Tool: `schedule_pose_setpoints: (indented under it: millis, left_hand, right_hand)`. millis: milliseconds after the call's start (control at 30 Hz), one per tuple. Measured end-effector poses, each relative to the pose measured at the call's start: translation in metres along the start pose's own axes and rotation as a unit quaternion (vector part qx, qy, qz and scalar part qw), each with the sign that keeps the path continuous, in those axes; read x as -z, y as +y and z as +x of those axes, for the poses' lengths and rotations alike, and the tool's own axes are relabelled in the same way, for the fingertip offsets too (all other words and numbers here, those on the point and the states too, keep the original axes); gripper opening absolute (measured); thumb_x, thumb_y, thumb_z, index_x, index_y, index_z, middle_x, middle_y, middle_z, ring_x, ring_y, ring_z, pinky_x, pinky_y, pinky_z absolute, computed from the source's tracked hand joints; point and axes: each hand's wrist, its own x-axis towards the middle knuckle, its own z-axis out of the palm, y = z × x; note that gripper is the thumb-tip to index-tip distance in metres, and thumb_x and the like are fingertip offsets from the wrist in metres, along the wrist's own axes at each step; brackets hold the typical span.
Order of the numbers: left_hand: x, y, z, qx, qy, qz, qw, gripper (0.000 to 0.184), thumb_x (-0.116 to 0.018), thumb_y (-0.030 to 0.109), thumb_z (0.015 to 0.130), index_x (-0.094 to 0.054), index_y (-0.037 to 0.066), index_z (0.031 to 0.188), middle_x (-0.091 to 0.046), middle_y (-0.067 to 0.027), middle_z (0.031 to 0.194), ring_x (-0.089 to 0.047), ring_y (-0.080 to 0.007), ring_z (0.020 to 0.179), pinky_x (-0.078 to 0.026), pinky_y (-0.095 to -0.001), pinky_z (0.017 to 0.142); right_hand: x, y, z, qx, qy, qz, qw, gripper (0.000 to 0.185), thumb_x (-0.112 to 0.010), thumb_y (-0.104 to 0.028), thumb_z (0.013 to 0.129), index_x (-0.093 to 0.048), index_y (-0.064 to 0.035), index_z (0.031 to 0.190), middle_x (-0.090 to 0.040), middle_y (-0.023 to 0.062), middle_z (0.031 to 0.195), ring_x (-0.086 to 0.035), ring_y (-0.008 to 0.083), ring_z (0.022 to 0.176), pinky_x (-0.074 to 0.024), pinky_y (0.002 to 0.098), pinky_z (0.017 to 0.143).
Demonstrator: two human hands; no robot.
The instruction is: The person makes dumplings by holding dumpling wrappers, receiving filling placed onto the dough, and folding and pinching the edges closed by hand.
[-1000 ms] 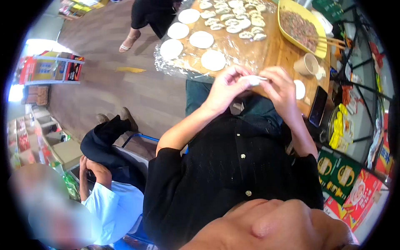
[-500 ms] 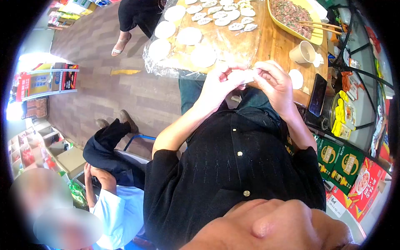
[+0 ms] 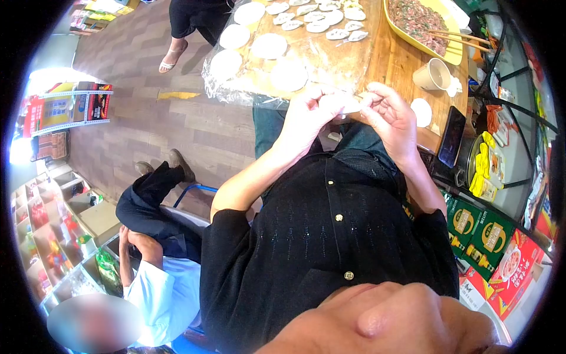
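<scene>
Both hands meet over the table's near edge around a small white dumpling (image 3: 352,107). My left hand (image 3: 311,116) closes on its left end, thumb and fingers pressed together. At the other end, my right hand (image 3: 390,121) pinches the dough between thumb and fingertips. Most of the dumpling is hidden by the fingers. Just beyond my left hand, round dough wrappers (image 3: 289,75) lie on clear plastic film (image 3: 224,87). A single dough wrapper (image 3: 421,112) rests right of my right hand. Farther back are several folded dumplings (image 3: 318,26).
A yellow tray (image 3: 454,56) of minced filling (image 3: 415,23) with chopsticks (image 3: 457,36) stands at the back right of the wooden table (image 3: 383,71). Nearby are a paper cup (image 3: 430,75) and a phone (image 3: 451,135). Another person (image 3: 168,283) sits at left.
Both hands stay on the dumpling, with the right fingers shifting slightly along its edge. The view has moved a little, so the table appears slightly lower and farther right.
</scene>
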Motion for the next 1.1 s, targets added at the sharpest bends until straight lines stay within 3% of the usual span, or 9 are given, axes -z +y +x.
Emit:
schedule_pose_setpoints:
  millis: [133, 200, 400, 467, 600, 733, 800, 933, 1100]
  left_hand:
    - [-0.006, 0.006, -0.002, -0.009, 0.003, 0.018, 1.0, 0.021, -0.064, 0.01, 0.09, -0.062, -0.001, 0.107, -0.066, -0.006, 0.095, -0.062, -0.0101, 0.082, -0.052, -0.0238, 0.074]
    - [-0.005, 0.008, -0.002, 0.007, 0.011, 0.05, 0.999, 0.028, -0.07, 0.016, 0.085, -0.064, 0.0, 0.107, -0.067, -0.0044, 0.096, -0.061, -0.0105, 0.082, -0.049, -0.025, 0.076]
    - [-0.009, 0.014, 0.0, 0.037, -0.012, 0.074, 0.996, 0.021, -0.069, 0.01, 0.085, -0.065, 0.001, 0.104, -0.066, -0.0043, 0.095, -0.06, -0.0095, 0.083, -0.049, -0.0244, 0.077]
    - [-0.009, 0.01, 0.002, 0.012, -0.017, 0.087, 0.996, 0.018, -0.068, 0.011, 0.087, -0.065, 0.0, 0.101, -0.066, -0.0041, 0.093, -0.061, -0.009, 0.081, -0.05, -0.0233, 0.075]
    - [-0.011, 0.009, 0.003, -0.017, -0.009, 0.163, 0.986, 0.015, -0.068, 0.012, 0.087, -0.066, 0.0, 0.094, -0.065, -0.0032, 0.087, -0.061, -0.0079, 0.077, -0.05, -0.0221, 0.07]
    - [-0.018, 0.019, 0.0, -0.014, -0.003, 0.194, 0.981, 0.015, -0.068, 0.012, 0.087, -0.065, -0.001, 0.094, -0.064, -0.003, 0.087, -0.06, -0.0077, 0.074, -0.05, -0.0222, 0.067]
    - [-0.019, 0.022, -0.001, 0.006, -0.022, 0.233, 0.972, 0.017, -0.068, 0.014, 0.087, -0.063, 0.002, 0.097, -0.062, -0.0013, 0.088, -0.058, -0.0076, 0.081, -0.048, -0.023, 0.073]
    - [-0.022, 0.025, -0.004, -0.008, -0.049, 0.259, 0.964, 0.016, -0.067, 0.014, 0.088, -0.063, 0.002, 0.097, -0.062, -0.0019, 0.091, -0.058, -0.007, 0.081, -0.047, -0.0223, 0.071]
    - [-0.021, 0.031, -0.003, -0.01, -0.075, 0.294, 0.953, 0.019, -0.067, 0.016, 0.087, -0.065, 0.002, 0.099, -0.061, -0.0021, 0.095, -0.058, -0.0077, 0.083, -0.047, -0.022, 0.073]
  right_hand:
    - [-0.002, -0.002, 0.001, 0.015, 0.0, 0.005, 1.0, 0.041, -0.059, 0.01, 0.087, -0.045, 0.0066, 0.126, -0.057, 0.0073, 0.099, -0.058, 0.0125, 0.091, -0.049, 0.0243, 0.082]
    - [-0.002, -0.004, -0.001, -0.014, -0.013, 0.015, 1.0, 0.04, -0.058, 0.009, 0.088, -0.045, 0.0066, 0.126, -0.057, 0.0081, 0.099, -0.058, 0.013, 0.09, -0.0494, 0.0249, 0.081]
    - [-0.002, 0.005, -0.006, -0.017, 0.007, 0.003, 1.0, 0.04, -0.058, 0.008, 0.089, -0.044, 0.0061, 0.126, -0.057, 0.009, 0.099, -0.059, 0.0141, 0.091, -0.0498, 0.0265, 0.082]
    - [-0.001, 0.01, -0.007, 0.047, 0.024, -0.083, 0.995, 0.039, -0.065, 0.006, 0.085, -0.054, 0.0014, 0.122, -0.062, 0.0076, 0.098, -0.063, 0.0113, 0.086, -0.053, 0.0258, 0.076]
    - [-0.003, 0.011, -0.008, 0.134, 0.047, -0.156, 0.977, 0.044, -0.067, 0.007, 0.08, -0.055, -0.0008, 0.121, -0.062, 0.0095, 0.094, -0.064, 0.0139, 0.082, -0.0535, 0.0264, 0.075]
    - [-0.002, 0.009, -0.009, 0.158, 0.052, -0.201, 0.965, 0.048, -0.069, 0.008, 0.078, -0.053, -0.0018, 0.122, -0.062, 0.0097, 0.09, -0.064, 0.0158, 0.079, -0.053, 0.0278, 0.073]
    - [-0.002, 0.005, -0.009, 0.171, 0.062, -0.256, 0.949, 0.051, -0.07, 0.008, 0.075, -0.052, -0.0017, 0.122, -0.062, 0.0092, 0.087, -0.063, 0.0178, 0.076, -0.0518, 0.0297, 0.071]
    - [-0.004, 0.013, -0.011, 0.202, 0.098, -0.219, 0.95, 0.052, -0.07, 0.008, 0.075, -0.051, -0.0006, 0.122, -0.062, 0.0086, 0.084, -0.062, 0.0197, 0.074, -0.0506, 0.0309, 0.07]
    - [-0.003, 0.007, -0.011, 0.173, 0.087, -0.231, 0.954, 0.054, -0.07, 0.006, 0.076, -0.047, 0.0013, 0.124, -0.062, 0.0096, 0.087, -0.063, 0.0191, 0.078, -0.0512, 0.0316, 0.073]
